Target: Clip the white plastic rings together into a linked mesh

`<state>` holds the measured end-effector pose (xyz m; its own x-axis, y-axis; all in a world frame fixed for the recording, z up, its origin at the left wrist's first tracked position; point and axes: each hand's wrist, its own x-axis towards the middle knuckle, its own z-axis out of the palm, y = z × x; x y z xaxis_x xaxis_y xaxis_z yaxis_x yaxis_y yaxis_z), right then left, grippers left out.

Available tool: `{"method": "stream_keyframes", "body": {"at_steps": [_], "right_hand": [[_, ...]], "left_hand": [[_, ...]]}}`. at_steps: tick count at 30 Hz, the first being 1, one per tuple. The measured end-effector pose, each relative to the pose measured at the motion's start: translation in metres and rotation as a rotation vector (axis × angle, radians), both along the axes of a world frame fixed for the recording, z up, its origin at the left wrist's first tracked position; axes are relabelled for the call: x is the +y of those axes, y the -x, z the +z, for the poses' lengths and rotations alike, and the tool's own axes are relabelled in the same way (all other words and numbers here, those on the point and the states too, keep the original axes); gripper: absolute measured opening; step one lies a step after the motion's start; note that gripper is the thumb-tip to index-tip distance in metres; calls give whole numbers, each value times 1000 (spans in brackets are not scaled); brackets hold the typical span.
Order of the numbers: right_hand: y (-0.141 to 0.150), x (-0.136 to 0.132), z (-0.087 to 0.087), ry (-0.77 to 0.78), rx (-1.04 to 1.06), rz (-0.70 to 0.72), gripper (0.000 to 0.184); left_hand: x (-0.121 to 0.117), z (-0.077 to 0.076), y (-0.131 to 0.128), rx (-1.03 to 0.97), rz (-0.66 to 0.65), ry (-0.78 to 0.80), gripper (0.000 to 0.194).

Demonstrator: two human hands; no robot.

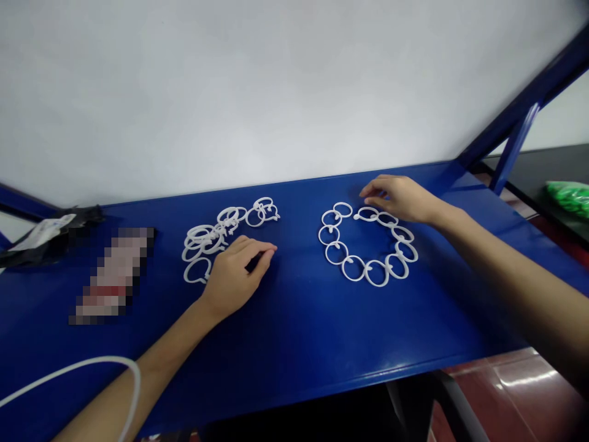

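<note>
White plastic rings with small tabs lie on a blue tabletop (294,331). On the right, several of them form a large circle (377,273), each touching or overlapping its neighbour, with a small gap at the top. My right hand (398,195) hovers over the circle's upper right edge, its fingers loosely bent and slightly apart, holding nothing visible. To the left is a loose, tangled pile of similar rings (202,238). My left hand (237,273) is beside the pile's right side. Its thumb and index fingertips meet, and nothing shows between them.
A blurred-out flat packet (115,270) lies left of the pile. Beyond it is a black plastic bag (55,233) with a white label. A white cord (92,361) loops across my left forearm. Blue frame bars (515,147) rise at the right, near a green bag (568,197).
</note>
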<state>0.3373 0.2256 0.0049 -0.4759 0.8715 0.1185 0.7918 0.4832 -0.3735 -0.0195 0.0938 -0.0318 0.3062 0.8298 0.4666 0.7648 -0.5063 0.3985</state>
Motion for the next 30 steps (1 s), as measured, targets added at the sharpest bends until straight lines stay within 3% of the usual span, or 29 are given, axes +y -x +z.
{"method": "stream_keyframes", "body": {"at_steps": [3,5,8,12,17,22,26,30], "right_hand": [[17,-22,12,-244,-21,20,27],[35,-41,21,-328,3,45,27],[65,-71,28,-345,48,101,24],[101,-105,22,-293,68,209,22],[127,-128,6,-202,150,265,21],[143,-139,-6,-97,310,192,30],[151,-142,-15,-14,514,106,41],[152,-142,-19,84,705,124,20]], "left_hand": [[17,0,4,236,150,-165,23],[30,0,6,390,245,-193,27],[45,-2,6,509,272,-146,25],[52,-6,6,481,226,-92,20],[35,-2,13,216,173,-120,16],[5,10,14,-356,142,223,12],[-12,11,8,-839,-55,454,13],[-19,9,1,-961,-189,560,16]]}}
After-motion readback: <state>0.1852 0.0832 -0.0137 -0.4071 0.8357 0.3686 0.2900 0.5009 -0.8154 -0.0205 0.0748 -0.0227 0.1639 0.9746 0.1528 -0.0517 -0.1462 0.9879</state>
